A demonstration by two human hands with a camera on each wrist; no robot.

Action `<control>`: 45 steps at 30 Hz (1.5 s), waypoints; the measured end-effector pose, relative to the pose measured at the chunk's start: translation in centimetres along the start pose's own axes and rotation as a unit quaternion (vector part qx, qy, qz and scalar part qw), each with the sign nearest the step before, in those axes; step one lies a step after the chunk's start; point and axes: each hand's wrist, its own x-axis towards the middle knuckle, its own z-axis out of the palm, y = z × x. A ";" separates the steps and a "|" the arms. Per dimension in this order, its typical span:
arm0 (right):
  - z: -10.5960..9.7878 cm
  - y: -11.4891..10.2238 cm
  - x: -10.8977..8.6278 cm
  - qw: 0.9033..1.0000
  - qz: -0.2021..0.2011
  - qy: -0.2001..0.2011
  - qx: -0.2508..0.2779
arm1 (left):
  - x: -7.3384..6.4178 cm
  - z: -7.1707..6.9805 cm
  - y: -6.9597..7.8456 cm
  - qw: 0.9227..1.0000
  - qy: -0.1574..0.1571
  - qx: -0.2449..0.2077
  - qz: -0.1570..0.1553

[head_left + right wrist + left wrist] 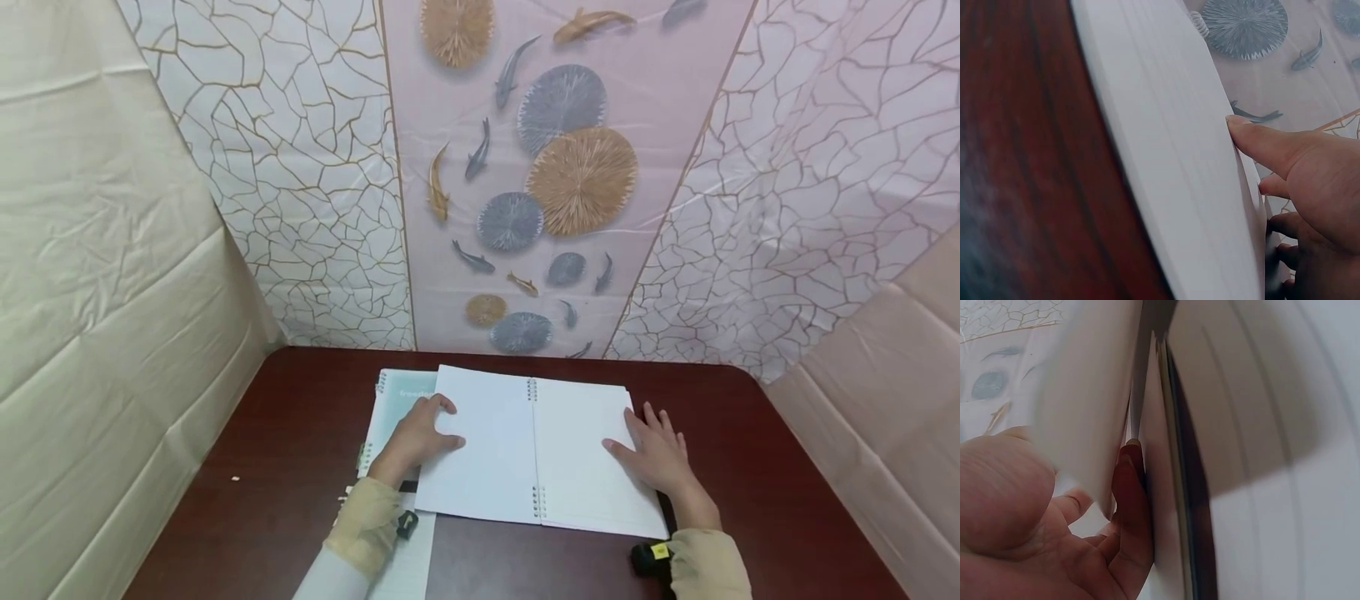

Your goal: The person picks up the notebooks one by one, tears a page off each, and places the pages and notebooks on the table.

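A spiral notebook (480, 450) lies open on the table, its blank white pages spread to both sides of the wire binding. My left hand (416, 437) holds the left side of it, thumb over the page and fingers at the outer edge. The left wrist view shows fingers (1132, 512) reaching under the lifted page (1088, 406). At the right side, my right hand (656, 450) rests with fingers spread past the edge; its thumb (1260, 139) touches the right page (1166, 137). Partly beneath the left page is a teal-covered spiral notebook (386, 408).
A lined sheet or open notebook page (408, 558) lies at the front left, partly under my left forearm. A small white scrap (236, 478) is on the dark red table (277, 417). Patterned cloth (315, 167) hangs behind the table.
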 end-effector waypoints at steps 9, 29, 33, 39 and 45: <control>0.1 0.2 -0.2 1.000 0.005 -0.003 0.006 | 0.0 0.1 0.1 1.000 -0.004 0.010 -0.001; -0.2 -0.6 0.2 1.000 0.009 0.002 -0.016 | -0.1 0.2 0.2 1.000 0.001 0.008 -0.012; -0.3 -0.7 0.3 1.000 0.007 0.001 -0.014 | 0.1 0.0 0.2 1.000 0.000 0.009 -0.013; -0.1 -1.0 0.3 1.000 0.001 0.014 0.007 | 0.0 0.0 -0.2 1.000 0.000 0.004 -0.014; -0.3 -0.7 0.4 0.999 -0.019 0.037 0.026 | 0.0 0.2 -0.1 1.000 0.002 -0.002 -0.013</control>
